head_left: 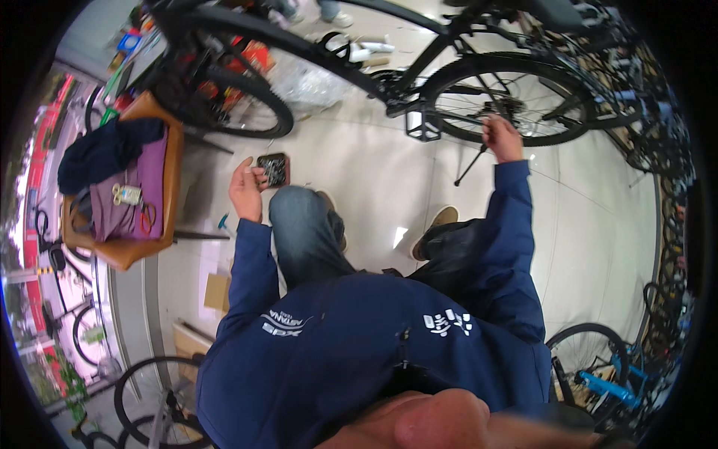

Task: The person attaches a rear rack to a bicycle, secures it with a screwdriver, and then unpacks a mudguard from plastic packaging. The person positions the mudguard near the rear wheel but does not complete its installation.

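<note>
A black bicycle [419, 71] stands across the far side, its spoked rear wheel [458, 82] at the right. My right hand [504, 140] is at the lower part of this wheel, thumb and fingers closed together; what they pinch is too small to make out. Just below the fingers, a black kickstand [470, 166] slants down to the floor. A black pedal [424, 124] sits left of that hand. My left hand [247, 191] hovers by my knee, fingers loosely apart. Beside its fingertips lies a small dark tray [283, 170] filled with small metal parts.
A tan chair [170, 161] at the left holds folded clothes [112, 153] and scissors [148, 217]. Clear plastic wrap [307, 84] lies near the front wheel [280, 112]. A small teal-handled tool [224, 221] and a cardboard piece [218, 292] are on the tiled floor. Several bicycles line the right.
</note>
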Tool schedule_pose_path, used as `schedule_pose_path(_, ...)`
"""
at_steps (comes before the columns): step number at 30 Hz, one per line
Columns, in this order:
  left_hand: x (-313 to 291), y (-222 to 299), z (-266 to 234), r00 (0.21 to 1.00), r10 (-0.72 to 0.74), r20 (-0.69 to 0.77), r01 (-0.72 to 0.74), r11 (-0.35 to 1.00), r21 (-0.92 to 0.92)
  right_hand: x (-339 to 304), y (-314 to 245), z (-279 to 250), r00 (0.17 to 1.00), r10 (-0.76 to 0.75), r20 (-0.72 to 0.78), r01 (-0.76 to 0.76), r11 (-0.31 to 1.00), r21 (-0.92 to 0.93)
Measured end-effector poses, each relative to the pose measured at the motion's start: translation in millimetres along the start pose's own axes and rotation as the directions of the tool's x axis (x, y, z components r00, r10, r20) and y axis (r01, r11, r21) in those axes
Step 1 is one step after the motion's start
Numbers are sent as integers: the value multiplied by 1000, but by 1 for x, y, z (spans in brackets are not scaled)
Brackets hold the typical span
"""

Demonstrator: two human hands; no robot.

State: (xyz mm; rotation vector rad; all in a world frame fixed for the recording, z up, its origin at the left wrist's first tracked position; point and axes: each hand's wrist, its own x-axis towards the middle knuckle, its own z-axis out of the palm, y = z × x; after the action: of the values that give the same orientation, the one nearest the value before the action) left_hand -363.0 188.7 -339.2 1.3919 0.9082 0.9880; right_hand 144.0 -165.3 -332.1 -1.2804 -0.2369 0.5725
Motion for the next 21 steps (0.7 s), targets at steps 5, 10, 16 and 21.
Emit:
schedule_pose_path(5, -53, -142, -86, 938, -141, -318, 149, 989, 1, -38, -27, -26, 999, -19, 43, 35, 918, -394)
schedule_pose_path(10, -201, -279, -180, 875, -172, -452, 451, 627, 634, -91, -28, -54, 999, 14, 38, 10, 839, -544)
schedule_pose_path(16, -344, -340, -203, 710, -446, -545, 680, 234, 695, -131, -1, -75, 971, 234, -53, -201, 670, -715)
schedule_pose_path(21, -303, -371, -178, 661, -591, -462, 721, 328, 611, -147, 11, -58, 918, 395, -23, -275, 597, -754)
